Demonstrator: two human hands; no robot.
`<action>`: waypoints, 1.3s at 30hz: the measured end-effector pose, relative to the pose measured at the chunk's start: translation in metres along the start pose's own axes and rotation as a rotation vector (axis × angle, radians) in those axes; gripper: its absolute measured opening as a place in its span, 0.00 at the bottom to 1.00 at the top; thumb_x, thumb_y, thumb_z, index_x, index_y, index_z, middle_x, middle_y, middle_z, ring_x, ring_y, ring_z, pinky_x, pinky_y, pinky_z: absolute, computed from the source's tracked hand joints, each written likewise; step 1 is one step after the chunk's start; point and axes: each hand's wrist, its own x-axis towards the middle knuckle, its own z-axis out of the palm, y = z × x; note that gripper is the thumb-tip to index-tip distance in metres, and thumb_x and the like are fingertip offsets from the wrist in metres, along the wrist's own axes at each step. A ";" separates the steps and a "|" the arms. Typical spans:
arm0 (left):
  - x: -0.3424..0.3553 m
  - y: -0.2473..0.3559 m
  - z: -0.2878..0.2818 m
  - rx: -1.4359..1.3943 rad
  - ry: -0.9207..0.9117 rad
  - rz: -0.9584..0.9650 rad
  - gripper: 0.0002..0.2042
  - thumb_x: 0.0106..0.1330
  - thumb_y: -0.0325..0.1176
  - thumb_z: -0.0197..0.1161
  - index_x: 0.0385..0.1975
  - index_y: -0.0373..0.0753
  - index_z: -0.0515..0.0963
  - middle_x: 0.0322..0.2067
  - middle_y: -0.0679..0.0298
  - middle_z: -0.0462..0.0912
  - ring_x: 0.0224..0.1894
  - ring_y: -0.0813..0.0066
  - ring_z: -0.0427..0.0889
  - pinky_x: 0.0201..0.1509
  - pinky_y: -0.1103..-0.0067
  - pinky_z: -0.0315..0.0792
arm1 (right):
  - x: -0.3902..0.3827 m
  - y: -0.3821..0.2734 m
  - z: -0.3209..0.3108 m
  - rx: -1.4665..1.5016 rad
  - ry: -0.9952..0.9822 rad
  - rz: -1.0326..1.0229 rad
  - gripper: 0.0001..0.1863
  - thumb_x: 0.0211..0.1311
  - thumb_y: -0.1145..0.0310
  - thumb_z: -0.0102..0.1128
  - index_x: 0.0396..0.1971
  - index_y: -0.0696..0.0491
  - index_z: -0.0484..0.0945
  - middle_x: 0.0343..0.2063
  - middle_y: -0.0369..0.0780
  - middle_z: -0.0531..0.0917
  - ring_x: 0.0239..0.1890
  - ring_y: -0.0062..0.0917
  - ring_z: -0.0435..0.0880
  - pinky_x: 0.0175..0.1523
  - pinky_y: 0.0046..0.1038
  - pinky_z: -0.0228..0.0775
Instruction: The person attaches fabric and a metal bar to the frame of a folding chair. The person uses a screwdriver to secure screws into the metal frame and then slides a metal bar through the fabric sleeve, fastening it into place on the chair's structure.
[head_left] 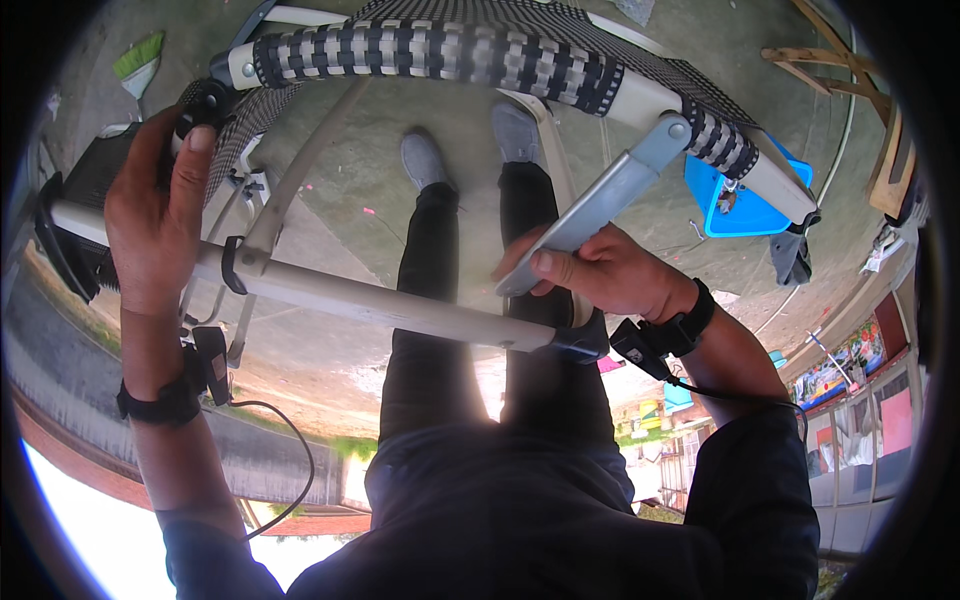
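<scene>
Your left hand (155, 205) is closed around the folding chair (440, 60) at its left side, fingers wrapped over the pale frame tube (370, 300) with the thumb pressed up against a black knob (205, 100) at the chair's corner. Your right hand (600, 270) grips the flat grey arm bar (610, 195) that slants up to the right, thumb lying along the bar's lower end and fingers curled beneath it. The chair is held out in front of you above your legs (470, 300), its black-and-white woven seat (430, 50) arching across the top of the view and the tube running crosswise between your two hands. Both wrists wear a black strap with a small device and a cable. Behind the chair's right corner, a blue plastic bin (745, 205) sits on the concrete ground (350, 150); something small and dark lies in it, too small to tell what it is. Wooden frames (830, 70) stand at the upper right.
</scene>
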 end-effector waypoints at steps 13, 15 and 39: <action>-0.004 0.001 0.007 -0.025 0.009 -0.008 0.20 0.75 0.45 0.62 0.53 0.33 0.79 0.25 0.67 0.75 0.28 0.81 0.70 0.33 0.83 0.66 | -0.005 0.000 0.001 0.027 -0.004 0.017 0.15 0.76 0.63 0.54 0.45 0.58 0.85 0.40 0.40 0.88 0.45 0.23 0.85 0.53 0.27 0.78; -0.005 0.000 0.009 -0.029 0.021 0.010 0.20 0.74 0.45 0.62 0.53 0.33 0.79 0.25 0.67 0.75 0.28 0.81 0.70 0.32 0.83 0.66 | -0.006 0.007 0.001 0.042 -0.004 -0.021 0.15 0.76 0.63 0.55 0.45 0.58 0.85 0.39 0.40 0.88 0.45 0.23 0.85 0.53 0.27 0.77; -0.007 0.001 -0.081 0.026 0.041 -0.001 0.16 0.72 0.47 0.62 0.43 0.40 0.82 0.29 0.57 0.84 0.29 0.58 0.83 0.33 0.71 0.75 | -0.024 -0.046 0.083 -0.009 0.031 0.165 0.17 0.72 0.64 0.59 0.55 0.56 0.80 0.42 0.39 0.87 0.45 0.20 0.84 0.53 0.27 0.76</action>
